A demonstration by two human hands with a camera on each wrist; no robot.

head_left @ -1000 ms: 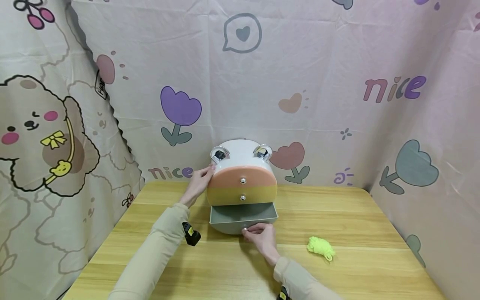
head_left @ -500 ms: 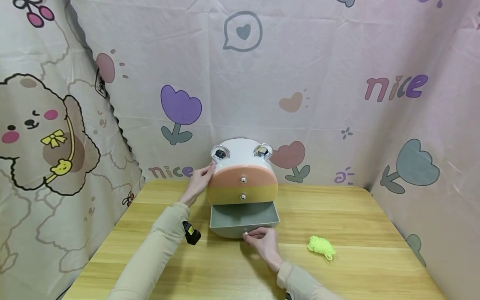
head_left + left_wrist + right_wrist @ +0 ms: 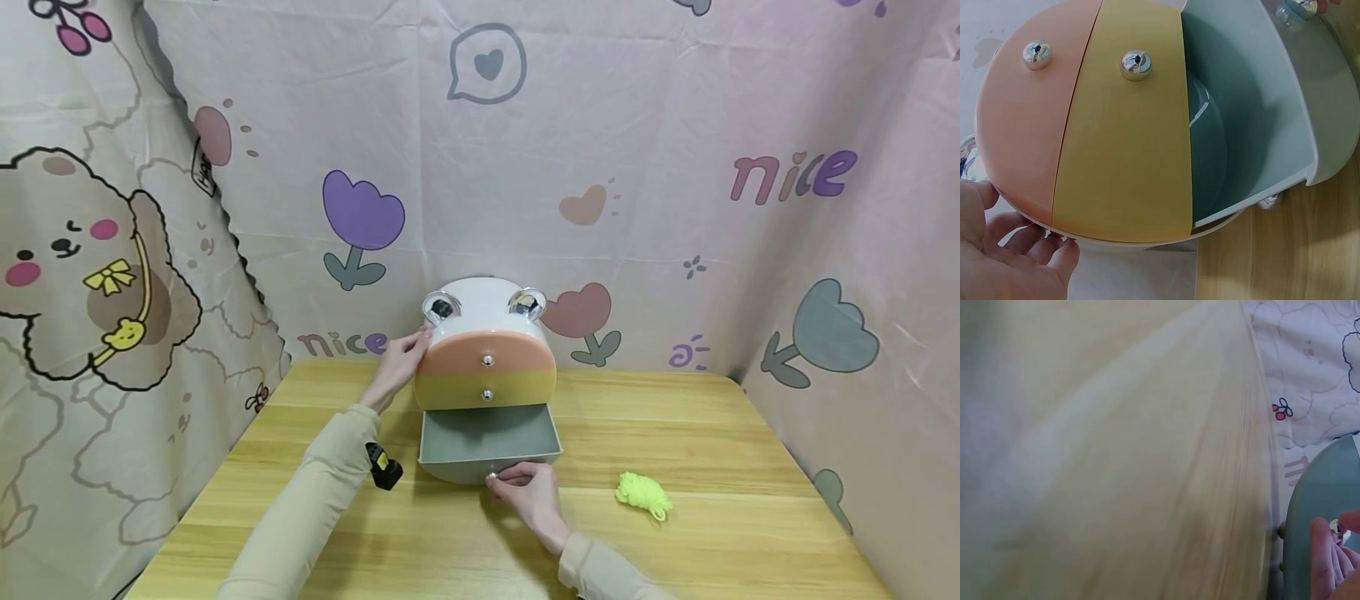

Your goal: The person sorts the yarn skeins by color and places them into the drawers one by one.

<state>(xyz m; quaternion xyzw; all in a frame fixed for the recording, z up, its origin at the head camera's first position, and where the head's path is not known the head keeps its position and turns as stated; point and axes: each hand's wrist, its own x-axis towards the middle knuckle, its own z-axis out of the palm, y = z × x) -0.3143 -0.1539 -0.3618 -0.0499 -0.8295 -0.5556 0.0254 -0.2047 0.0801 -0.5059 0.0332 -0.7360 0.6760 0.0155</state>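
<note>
A small frog-shaped drawer cabinet (image 3: 483,310) with a white body and two silver eye rings stands on the table. Its upper drawer (image 3: 453,354) is orange and its middle drawer (image 3: 450,393) yellow; both are closed. The grey-green bottom drawer (image 3: 453,472) is pulled out, with nothing seen inside. My left hand (image 3: 397,367) rests against the cabinet's left side; in the left wrist view its fingertips (image 3: 1067,249) touch the rim. At the front, my right hand (image 3: 534,500) pinches the bottom drawer's silver knob (image 3: 492,477) between thumb and fingers.
A bundle of neon-yellow cord (image 3: 643,496) lies on the wooden table (image 3: 712,450), right of the cabinet. Patterned cloth (image 3: 480,167) hangs behind and along both sides of the table.
The bottom drawer has slid further out toward me, and my right hand has moved with its knob. My left hand has stayed against the cabinet's side.
</note>
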